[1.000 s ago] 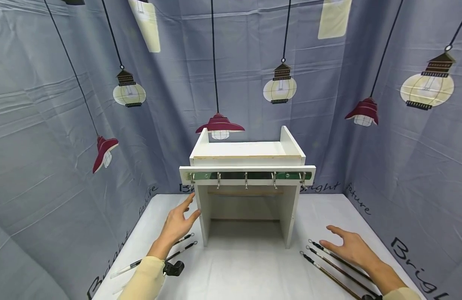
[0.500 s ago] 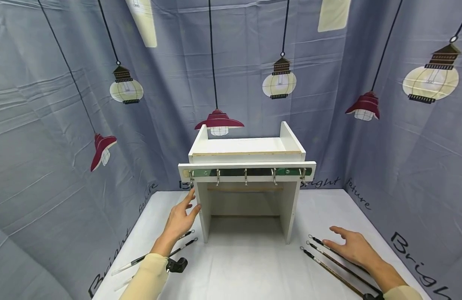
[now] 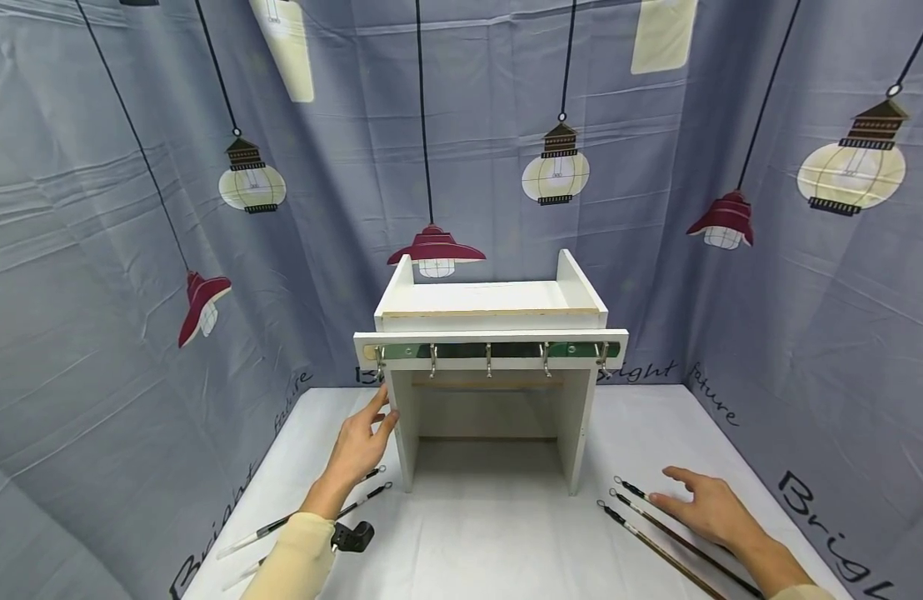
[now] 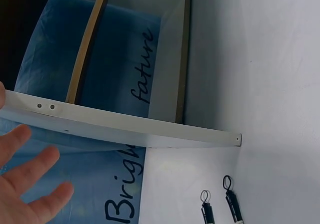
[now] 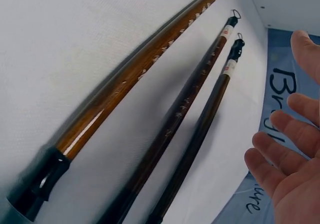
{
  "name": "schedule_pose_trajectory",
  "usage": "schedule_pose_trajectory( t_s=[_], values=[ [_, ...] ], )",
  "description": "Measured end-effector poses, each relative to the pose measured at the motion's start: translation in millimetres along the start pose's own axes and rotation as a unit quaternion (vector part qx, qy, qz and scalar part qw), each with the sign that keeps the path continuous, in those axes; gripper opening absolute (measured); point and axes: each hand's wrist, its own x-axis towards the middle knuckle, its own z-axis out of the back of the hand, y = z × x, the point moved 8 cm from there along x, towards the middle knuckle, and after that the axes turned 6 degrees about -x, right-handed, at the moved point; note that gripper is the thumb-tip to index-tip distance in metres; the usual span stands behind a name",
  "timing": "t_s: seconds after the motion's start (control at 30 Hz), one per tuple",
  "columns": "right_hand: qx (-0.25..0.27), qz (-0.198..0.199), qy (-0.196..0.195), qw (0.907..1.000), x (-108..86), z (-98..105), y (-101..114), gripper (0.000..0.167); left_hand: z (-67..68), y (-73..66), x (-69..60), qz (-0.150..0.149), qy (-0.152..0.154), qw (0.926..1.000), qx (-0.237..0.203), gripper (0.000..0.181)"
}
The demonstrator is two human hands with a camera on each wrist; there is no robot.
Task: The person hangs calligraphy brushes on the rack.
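Your left hand [image 3: 356, 447] and right hand [image 3: 715, 510] are apart, both relaxed.
Brown rods [image 5: 133, 77] slant lengthwise, pointing forward-left.

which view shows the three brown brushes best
The right wrist view: it has the brown brushes closest, with pale markings visible, though their lower ends run out of frame. The head view shows them smaller, one partly behind the right hand. The left wrist view shows none of them.
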Motion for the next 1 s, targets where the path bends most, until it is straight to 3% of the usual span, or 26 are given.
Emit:
schedule_pose_trajectory(
  t_s=[0.23, 0.4, 0.67, 1.0],
  values=[
    [0.007, 0.007, -0.012, 0.9999, -0.5, -2.8, -1.7, 0.071, -0.7, -0.2, 3.3, 0.0, 0.001, 0.9994, -0.033, 0.058],
    [0.009, 0.0, -0.004, 1.0, -0.4, -7.3, -5.2, 0.071, -2.6, -1.0, 2.6, 0.005, 0.002, 0.9993, -0.038, 0.058],
    [0.016, 0.006, -0.025, 0.9995, -5.0, -14.4, -10.3, 0.063, -6.8, -1.5, 1.3, 0.007, 0.006, 0.9988, -0.048, 0.058],
    [0.021, -0.031, -0.006, 0.9993, -3.7, -30.2, -24.2, 0.057, -10.5, -0.2, -0.9, 0.022, -0.001, 0.9979, -0.061, 0.057]
  ],
)
